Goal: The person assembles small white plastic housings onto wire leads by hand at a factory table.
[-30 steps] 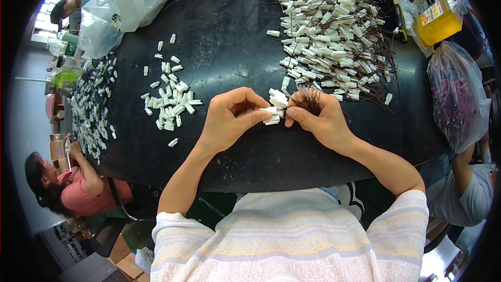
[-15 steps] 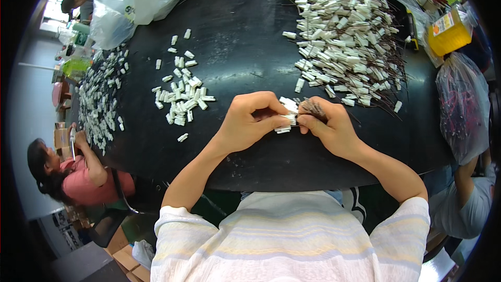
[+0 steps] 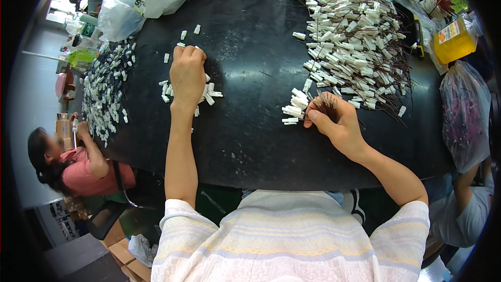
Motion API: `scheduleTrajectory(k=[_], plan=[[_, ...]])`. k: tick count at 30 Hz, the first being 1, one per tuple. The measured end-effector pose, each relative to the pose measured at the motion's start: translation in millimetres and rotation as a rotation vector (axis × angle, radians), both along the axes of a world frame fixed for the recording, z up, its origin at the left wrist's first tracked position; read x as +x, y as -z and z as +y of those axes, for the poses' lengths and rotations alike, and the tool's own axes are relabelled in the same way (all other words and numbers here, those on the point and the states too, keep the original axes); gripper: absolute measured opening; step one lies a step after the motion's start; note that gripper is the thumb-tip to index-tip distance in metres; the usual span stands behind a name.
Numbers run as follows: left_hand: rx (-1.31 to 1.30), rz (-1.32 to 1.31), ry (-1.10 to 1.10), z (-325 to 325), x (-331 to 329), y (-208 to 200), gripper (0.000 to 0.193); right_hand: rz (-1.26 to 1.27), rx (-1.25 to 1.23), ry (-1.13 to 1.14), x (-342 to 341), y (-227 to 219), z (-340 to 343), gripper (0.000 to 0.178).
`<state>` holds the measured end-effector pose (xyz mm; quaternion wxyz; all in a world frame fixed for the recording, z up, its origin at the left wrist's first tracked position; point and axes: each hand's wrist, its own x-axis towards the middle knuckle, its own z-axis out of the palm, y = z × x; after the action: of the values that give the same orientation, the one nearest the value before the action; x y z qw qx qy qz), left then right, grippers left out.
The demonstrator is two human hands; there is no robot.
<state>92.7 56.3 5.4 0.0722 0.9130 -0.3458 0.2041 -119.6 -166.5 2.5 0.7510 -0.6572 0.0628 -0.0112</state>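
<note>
White connectors [image 3: 295, 103] are sitting on the brown wires [image 3: 326, 102] my right hand [image 3: 338, 122] is gripping; a wired heap [image 3: 352, 44] is lying beyond. My left hand [image 3: 188, 75] is covering loose housings [image 3: 211, 94], wires unseen; I cannot tell its grip.

Left forearm [image 3: 181, 151] reached nearly straight ahead | left hand [image 3: 188, 75] was back-up, fingers bent, fingertips hidden | right forearm [image 3: 391, 169] slanted inward from a bent elbow | right hand [image 3: 338, 124] pinched thumb against curled fingers | both hands stood well apart
</note>
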Motion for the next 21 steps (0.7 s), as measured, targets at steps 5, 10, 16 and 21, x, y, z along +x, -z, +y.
scheduleTrajectory(k=[5,10,16,21], plan=[[-0.097,-0.039,0.000,-2.8,-4.6,-8.4,0.013,0.036,0.122,-0.011,-1.1,-1.9,-5.7,0.010],[-0.071,0.132,-0.127,12.1,1.1,-3.1,0.010,0.055,0.106,0.005,-1.3,0.4,-5.3,0.008],[-0.159,0.125,0.058,2.6,-8.2,-6.7,0.008,0.003,0.045,0.046,-1.3,1.4,2.0,0.007],[-0.920,1.087,0.169,-33.9,-49.1,-22.8,0.006,0.003,-0.072,0.035,-1.1,5.9,-1.8,0.008]])
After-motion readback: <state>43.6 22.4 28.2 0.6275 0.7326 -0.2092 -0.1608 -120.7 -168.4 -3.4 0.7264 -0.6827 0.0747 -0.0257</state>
